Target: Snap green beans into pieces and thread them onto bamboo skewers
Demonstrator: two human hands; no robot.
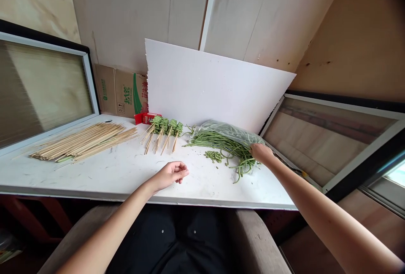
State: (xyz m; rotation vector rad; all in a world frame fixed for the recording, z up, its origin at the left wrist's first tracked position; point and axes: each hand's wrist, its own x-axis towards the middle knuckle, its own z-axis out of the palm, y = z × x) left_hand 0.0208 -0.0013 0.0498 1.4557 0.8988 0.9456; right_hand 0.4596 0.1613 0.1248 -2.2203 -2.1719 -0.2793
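My right hand (262, 153) is at the right end of a clear plastic bag (232, 130), its fingers closed on the bag's edge. Long green beans (211, 140) spill out of the bag, their curled ends hanging toward the table's front. Over the table in front of me, my left hand (174, 173) is loosely closed, with nothing visible in it. Short cut bean pieces (213, 156) form a small pile between my hands. Farther back lie several skewers threaded with bean pieces (166, 126), their bare ends pointing toward me.
A large bundle of bare wooden skewers (85, 141) lies on the left of the white table (126, 181). Behind stand a cardboard box (120, 90) and a white board (209, 84). A red packet (144, 118) sits by the threaded skewers. Framed glass panels flank both sides.
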